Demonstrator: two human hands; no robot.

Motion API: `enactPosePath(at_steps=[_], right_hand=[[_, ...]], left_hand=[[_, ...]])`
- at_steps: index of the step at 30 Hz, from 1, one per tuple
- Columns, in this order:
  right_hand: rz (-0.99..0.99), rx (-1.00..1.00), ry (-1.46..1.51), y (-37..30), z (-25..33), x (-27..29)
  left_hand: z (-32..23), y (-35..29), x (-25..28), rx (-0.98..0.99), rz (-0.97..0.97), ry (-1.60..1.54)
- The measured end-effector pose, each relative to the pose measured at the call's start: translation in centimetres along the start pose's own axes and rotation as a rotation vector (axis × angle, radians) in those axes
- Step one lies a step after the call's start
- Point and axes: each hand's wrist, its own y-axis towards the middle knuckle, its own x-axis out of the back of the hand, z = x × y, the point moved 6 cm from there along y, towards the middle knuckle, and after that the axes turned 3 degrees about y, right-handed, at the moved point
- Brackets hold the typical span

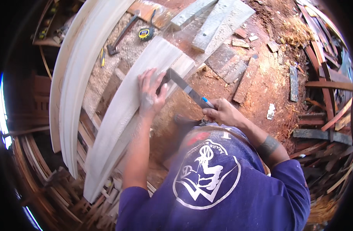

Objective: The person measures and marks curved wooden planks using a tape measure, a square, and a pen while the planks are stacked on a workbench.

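My left hand (150, 94) lies with its fingers spread on a pale, curved wooden board (128, 92). Beside its thumb is the corner of a dark carpenter's square (188, 89). From there the square's long arm reaches across the board's edge toward my right hand (222, 112). The fingers of my right hand are closed around a pen (208, 102) with a blue end, right at the near end of the square. Whether those fingers also grip the square is hard to see. A shorter pale wooden piece (183, 64) lies along the board's right side.
Long curved boards (78, 73) stand to the left. Beyond my left hand lie a hammer (120, 36), a tape measure (146, 34) and a small yellow-and-black tool (103, 57). Grey planks (213, 29) rest at the far side. Scrap wood (328, 84) is heaped at the right.
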Motion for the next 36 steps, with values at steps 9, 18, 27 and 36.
enactPosePath(at_steps=[9, 18, 27, 36], right_hand=[[-0.615, 0.54, -0.386, -1.8, 6.4, 6.1], [-0.31, 0.253, 0.022, 4.5, 3.6, 1.6], [-0.243, 0.317, 0.356, 12.5, -0.1, -2.0], [-0.191, 0.25, 0.199, 12.2, 1.2, -1.0]], left_hand=[[-0.4, -1.2, 12.9, 0.464, -0.407, -0.372], [-4.9, -1.4, 3.5, 0.245, 0.012, 0.191], [-3.2, -2.9, -2.6, 0.05, 0.012, 0.253], [0.0, -1.6, -2.1, -0.18, 0.205, 0.159]])
